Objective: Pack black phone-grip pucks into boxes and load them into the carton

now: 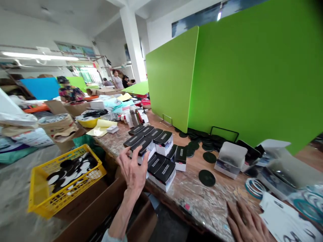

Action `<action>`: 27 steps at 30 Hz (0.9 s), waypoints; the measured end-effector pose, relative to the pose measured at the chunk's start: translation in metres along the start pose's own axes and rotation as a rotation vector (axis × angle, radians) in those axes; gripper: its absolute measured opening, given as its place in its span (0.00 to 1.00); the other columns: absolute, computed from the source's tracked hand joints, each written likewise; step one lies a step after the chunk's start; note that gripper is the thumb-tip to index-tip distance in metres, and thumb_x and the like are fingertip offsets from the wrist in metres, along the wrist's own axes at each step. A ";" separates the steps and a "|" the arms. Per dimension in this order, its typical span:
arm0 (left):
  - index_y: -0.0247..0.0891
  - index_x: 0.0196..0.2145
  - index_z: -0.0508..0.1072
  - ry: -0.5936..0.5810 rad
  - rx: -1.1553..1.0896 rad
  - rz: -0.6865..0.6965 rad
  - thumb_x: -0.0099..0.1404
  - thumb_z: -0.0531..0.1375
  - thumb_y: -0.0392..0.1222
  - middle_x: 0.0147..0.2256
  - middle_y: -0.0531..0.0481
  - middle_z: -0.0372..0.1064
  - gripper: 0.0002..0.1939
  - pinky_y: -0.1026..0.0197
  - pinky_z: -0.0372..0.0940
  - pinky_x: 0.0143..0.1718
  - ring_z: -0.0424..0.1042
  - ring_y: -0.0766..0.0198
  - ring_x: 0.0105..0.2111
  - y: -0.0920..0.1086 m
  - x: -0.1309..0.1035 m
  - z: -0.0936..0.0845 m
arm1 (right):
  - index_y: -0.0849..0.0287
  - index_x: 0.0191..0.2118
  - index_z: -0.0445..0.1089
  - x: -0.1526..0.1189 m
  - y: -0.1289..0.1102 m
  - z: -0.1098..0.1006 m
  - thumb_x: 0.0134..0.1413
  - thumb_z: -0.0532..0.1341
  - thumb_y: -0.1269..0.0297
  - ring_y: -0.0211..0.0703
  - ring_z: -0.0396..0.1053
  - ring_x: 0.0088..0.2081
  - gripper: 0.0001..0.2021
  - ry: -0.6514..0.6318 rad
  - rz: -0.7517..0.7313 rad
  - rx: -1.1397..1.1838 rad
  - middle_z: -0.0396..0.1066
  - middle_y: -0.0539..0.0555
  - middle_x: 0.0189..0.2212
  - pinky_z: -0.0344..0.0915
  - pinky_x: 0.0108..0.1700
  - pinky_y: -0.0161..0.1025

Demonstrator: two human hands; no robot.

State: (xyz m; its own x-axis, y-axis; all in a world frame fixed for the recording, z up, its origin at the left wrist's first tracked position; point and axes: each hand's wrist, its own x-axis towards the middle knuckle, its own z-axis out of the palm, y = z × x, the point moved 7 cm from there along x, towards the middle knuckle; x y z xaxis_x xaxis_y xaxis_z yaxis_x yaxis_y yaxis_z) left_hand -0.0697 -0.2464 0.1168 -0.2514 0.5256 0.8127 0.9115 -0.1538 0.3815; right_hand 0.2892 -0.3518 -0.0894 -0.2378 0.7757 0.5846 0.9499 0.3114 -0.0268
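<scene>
My left hand (133, 168) reaches over the group of small black-lidded white boxes (164, 169) at the table's near edge. Its fingers are spread and touch or nearly touch one box (143, 145) at the left of the group; no box is lifted. At the lower right, my right hand (244, 222) lies flat on the plastic-covered table (196, 195) with fingers stretched out, holding nothing, beside white printed sheets (282, 215). Between the hands and behind them lie black discs (207, 177). An open white box (230, 159) stands to their right.
A yellow basket (68, 181) of black and white discs is at the left, near an open cardboard box (101, 208). Green panels (174, 77) rise behind the table. Teal and white rings (255, 188) lie at right. Several people sit or stand in the background.
</scene>
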 end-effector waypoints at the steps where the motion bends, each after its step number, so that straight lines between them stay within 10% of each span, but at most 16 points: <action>1: 0.39 0.44 0.73 -0.008 -0.065 0.006 0.64 0.60 0.49 0.48 0.41 0.59 0.15 0.47 0.61 0.52 0.63 0.51 0.47 0.016 -0.011 -0.002 | 0.47 0.52 0.70 0.003 -0.003 -0.006 0.57 0.50 0.62 0.66 0.57 0.59 0.20 -0.001 -0.005 -0.019 0.66 0.56 0.56 0.58 0.51 0.65; 4: 0.42 0.45 0.70 -0.309 -0.472 0.027 0.66 0.57 0.44 0.41 0.46 0.64 0.11 0.56 0.66 0.44 0.67 0.59 0.40 0.077 -0.054 0.023 | 0.51 0.57 0.65 0.014 -0.007 -0.019 0.60 0.50 0.64 0.64 0.56 0.60 0.20 -0.004 0.091 -0.043 0.64 0.59 0.57 0.59 0.53 0.64; 8: 0.41 0.50 0.68 -0.825 -0.770 -0.076 0.64 0.57 0.45 0.44 0.44 0.68 0.16 0.50 0.65 0.49 0.69 0.55 0.46 0.148 -0.107 0.107 | 0.55 0.60 0.60 0.026 -0.010 -0.023 0.62 0.51 0.65 0.62 0.56 0.60 0.22 -0.017 0.193 -0.105 0.60 0.63 0.59 0.61 0.54 0.62; 15: 0.37 0.58 0.60 -1.102 -0.914 -0.080 0.52 0.66 0.42 0.58 0.37 0.62 0.37 0.47 0.60 0.57 0.63 0.50 0.58 0.207 -0.091 0.225 | 0.58 0.59 0.62 0.029 -0.009 -0.027 0.61 0.52 0.66 0.61 0.60 0.59 0.21 -0.018 0.263 -0.132 0.62 0.64 0.58 0.65 0.54 0.61; 22: 0.37 0.50 0.64 -1.244 -0.977 -0.054 0.51 0.66 0.51 0.45 0.44 0.71 0.31 0.55 0.69 0.42 0.73 0.56 0.42 0.231 -0.093 0.236 | 0.59 0.55 0.63 0.027 -0.003 -0.047 0.61 0.47 0.75 0.53 0.59 0.60 0.19 0.112 0.344 0.049 0.63 0.63 0.56 0.67 0.54 0.52; 27: 0.40 0.47 0.64 -1.229 -0.963 -0.079 0.54 0.65 0.53 0.42 0.48 0.71 0.27 0.57 0.70 0.39 0.73 0.58 0.38 0.220 -0.095 0.187 | 0.61 0.60 0.58 0.001 0.049 -0.090 0.64 0.52 0.62 0.60 0.60 0.55 0.21 0.135 0.542 -0.160 0.62 0.66 0.54 0.63 0.52 0.62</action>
State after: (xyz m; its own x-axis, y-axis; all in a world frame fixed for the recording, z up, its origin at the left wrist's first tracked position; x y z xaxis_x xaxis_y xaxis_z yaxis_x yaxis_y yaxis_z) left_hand 0.2160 -0.1739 0.0411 0.5613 0.8195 0.1161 0.2450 -0.2985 0.9224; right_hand 0.3536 -0.3848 -0.0170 0.3091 0.7213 0.6198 0.9501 -0.2058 -0.2343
